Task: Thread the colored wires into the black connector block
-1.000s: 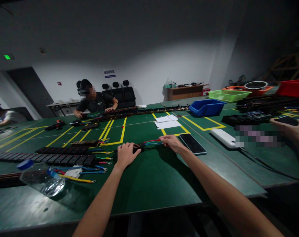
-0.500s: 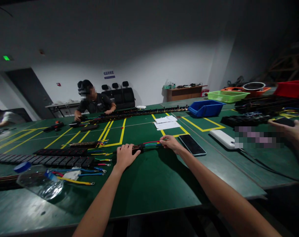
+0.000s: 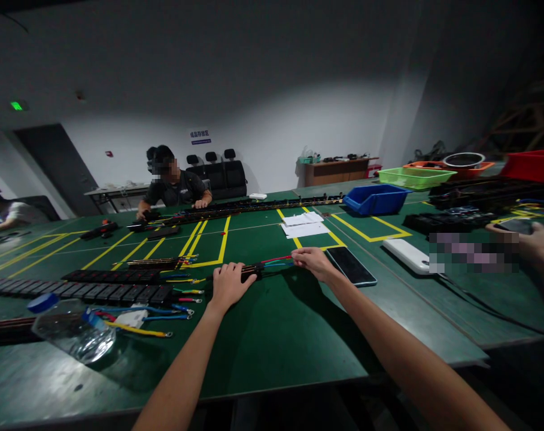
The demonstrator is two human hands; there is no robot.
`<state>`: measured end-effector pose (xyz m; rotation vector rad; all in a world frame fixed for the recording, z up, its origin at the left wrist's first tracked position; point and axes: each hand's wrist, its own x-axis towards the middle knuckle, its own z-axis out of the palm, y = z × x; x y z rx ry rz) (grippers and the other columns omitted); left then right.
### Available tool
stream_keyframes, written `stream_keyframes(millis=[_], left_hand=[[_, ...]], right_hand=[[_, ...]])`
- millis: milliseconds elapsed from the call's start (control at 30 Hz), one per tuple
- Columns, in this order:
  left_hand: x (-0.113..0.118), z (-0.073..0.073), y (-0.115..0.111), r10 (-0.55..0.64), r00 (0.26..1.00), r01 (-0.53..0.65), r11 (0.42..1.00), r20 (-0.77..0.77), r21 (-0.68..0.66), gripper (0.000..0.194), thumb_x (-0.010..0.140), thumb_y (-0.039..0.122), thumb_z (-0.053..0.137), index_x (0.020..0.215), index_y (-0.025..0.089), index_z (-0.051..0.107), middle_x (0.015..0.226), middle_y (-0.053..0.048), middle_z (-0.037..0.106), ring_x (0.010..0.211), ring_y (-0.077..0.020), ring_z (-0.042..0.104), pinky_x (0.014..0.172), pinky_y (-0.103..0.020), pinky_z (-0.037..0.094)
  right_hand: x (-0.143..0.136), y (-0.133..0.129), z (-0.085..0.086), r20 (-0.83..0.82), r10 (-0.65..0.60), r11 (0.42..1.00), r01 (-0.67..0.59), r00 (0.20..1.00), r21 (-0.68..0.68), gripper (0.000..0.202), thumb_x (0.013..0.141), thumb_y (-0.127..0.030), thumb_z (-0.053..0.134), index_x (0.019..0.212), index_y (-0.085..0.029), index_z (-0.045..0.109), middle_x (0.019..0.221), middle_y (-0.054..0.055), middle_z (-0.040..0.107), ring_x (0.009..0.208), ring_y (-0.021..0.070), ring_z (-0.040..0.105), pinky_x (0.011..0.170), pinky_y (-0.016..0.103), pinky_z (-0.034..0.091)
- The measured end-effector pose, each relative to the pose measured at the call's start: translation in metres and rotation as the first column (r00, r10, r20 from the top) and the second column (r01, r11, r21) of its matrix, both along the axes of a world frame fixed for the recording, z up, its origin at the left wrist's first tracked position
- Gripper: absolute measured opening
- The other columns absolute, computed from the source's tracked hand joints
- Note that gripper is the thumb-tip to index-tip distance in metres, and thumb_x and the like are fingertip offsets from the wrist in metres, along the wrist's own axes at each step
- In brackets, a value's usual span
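My left hand (image 3: 230, 288) is closed over the end of a black strip with copper-coloured bars (image 3: 249, 273), pressing it on the green table (image 3: 272, 335). From that end several coloured wires stick out to the right. My right hand (image 3: 311, 262) pinches a red wire (image 3: 276, 259) near its tip. Just below runs a green wire (image 3: 278, 264), close under the right fingers. The tips of the wires are partly hidden by those fingers. A dark phone (image 3: 351, 266) lies right beside my right hand.
Black strips (image 3: 114, 291) with coloured lug-ended wires and a clear bottle (image 3: 74, 332) lie at left. Papers (image 3: 304, 224), a blue bin (image 3: 374, 199) and a white power bank (image 3: 405, 256) sit beyond. A co-worker (image 3: 175, 182) works opposite; another person's hand (image 3: 538, 242) holds a phone at right.
The red wire is now drawn straighter and stands apart from the green one. My right hand has shifted slightly; my left hand stays on the strip.
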<state>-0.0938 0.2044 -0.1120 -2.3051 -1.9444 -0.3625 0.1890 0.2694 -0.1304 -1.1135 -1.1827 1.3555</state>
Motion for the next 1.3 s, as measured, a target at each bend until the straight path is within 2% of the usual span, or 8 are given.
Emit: stream_keyframes(millis=[167, 333, 467, 633, 833, 1067, 1200, 1300], left_hand=[[0.0, -0.001, 0.0, -0.005, 1.0, 0.005, 1.0, -0.002, 0.023, 0.061, 0.097, 0.068, 0.038, 0.126, 0.021, 0.066, 0.124, -0.013, 0.068, 0.113, -0.0306, 0.059, 0.099, -0.047, 0.039], [0.001, 0.0, 0.0, 0.015, 1.0, -0.015, 1.0, -0.018, 0.01, 0.062, 0.097, 0.069, 0.039, 0.128, 0.022, 0.065, 0.125, -0.013, 0.067, 0.114, -0.0314, 0.058, 0.099, -0.046, 0.038], [0.0, 0.0, 0.0, 0.009, 1.0, -0.009, 1.0, -0.005, 0.001, 0.062, 0.097, 0.069, 0.037, 0.129, 0.023, 0.064, 0.127, -0.012, 0.067, 0.115, -0.0307, 0.058, 0.1, -0.046, 0.039], [0.0, -0.001, 0.0, -0.007, 1.0, 0.006, 1.0, 0.014, 0.02, 0.062, 0.097, 0.069, 0.037, 0.126, 0.022, 0.065, 0.124, -0.012, 0.068, 0.114, -0.0307, 0.059, 0.1, -0.047, 0.039], [0.0, -0.001, 0.001, -0.006, 1.0, 0.006, 1.0, 0.013, 0.02, 0.063, 0.097, 0.07, 0.037, 0.127, 0.022, 0.065, 0.124, -0.012, 0.068, 0.114, -0.0314, 0.059, 0.1, -0.048, 0.04], [-0.001, -0.003, 0.001, -0.016, 1.0, 0.016, 1.0, 0.017, 0.022, 0.064, 0.097, 0.07, 0.036, 0.128, 0.022, 0.065, 0.124, -0.012, 0.068, 0.114, -0.0303, 0.059, 0.101, -0.048, 0.04], [0.0, -0.002, 0.001, -0.008, 1.0, 0.008, 1.0, 0.004, 0.027, 0.062, 0.097, 0.069, 0.038, 0.126, 0.021, 0.066, 0.123, -0.012, 0.068, 0.113, -0.0304, 0.059, 0.101, -0.048, 0.039], [-0.001, -0.003, 0.001, -0.004, 1.0, 0.004, 0.999, 0.003, 0.036, 0.061, 0.097, 0.068, 0.039, 0.124, 0.021, 0.066, 0.122, -0.013, 0.069, 0.112, -0.0306, 0.059, 0.1, -0.048, 0.039]], right_hand=[[0.001, 0.002, -0.003, -0.087, -0.009, 0.998, 0.003, 0.996, -0.064, 0.022, 0.071, -0.012, 0.079, 0.092, -0.012, 0.074, 0.066, 0.002, 0.065, 0.056, 0.011, 0.056, 0.055, 0.023, 0.05], [-0.001, 0.003, -0.005, -0.044, -0.034, 0.998, 0.032, 0.998, -0.052, 0.02, 0.07, -0.012, 0.079, 0.089, -0.012, 0.074, 0.064, 0.002, 0.065, 0.057, 0.0111, 0.056, 0.056, 0.023, 0.049], [-0.001, 0.003, -0.004, 0.122, -0.053, 0.998, 0.058, 0.991, -0.036, 0.02, 0.07, -0.02, 0.08, 0.089, -0.013, 0.078, 0.065, 0.002, 0.065, 0.055, 0.0099, 0.053, 0.05, 0.02, 0.041], [0.0, 0.005, -0.006, 0.332, -0.059, 0.998, 0.046, 0.941, 0.048, 0.021, 0.073, -0.027, 0.075, 0.088, -0.013, 0.08, 0.058, 0.0, 0.06, 0.05, 0.0088, 0.044, 0.046, 0.02, 0.03], [0.001, 0.007, -0.007, 0.51, -0.083, 0.996, 0.063, 0.856, 0.056, 0.026, 0.08, -0.037, 0.07, 0.068, -0.014, 0.073, 0.049, -0.003, 0.049, 0.044, 0.0079, 0.037, 0.045, 0.023, 0.022], [0.002, 0.004, -0.002, 0.419, -0.058, 0.998, 0.066, 0.906, -0.005, 0.029, 0.08, -0.039, 0.068, 0.063, -0.015, 0.065, 0.05, -0.003, 0.047, 0.043, 0.007, 0.033, 0.041, 0.023, 0.017], [0.0, 0.003, 0.0, 0.335, -0.071, 0.997, 0.076, 0.939, 0.0, 0.014, 0.077, -0.029, 0.068, 0.073, -0.015, 0.067, 0.063, -0.001, 0.058, 0.049, 0.0073, 0.042, 0.04, 0.019, 0.021], [0.0, 0.002, 0.003, 0.309, -0.101, 0.995, 0.104, 0.946, 0.006, 0.012, 0.077, -0.027, 0.068, 0.079, -0.015, 0.069, 0.069, 0.001, 0.061, 0.053, 0.0077, 0.045, 0.04, 0.018, 0.024]])
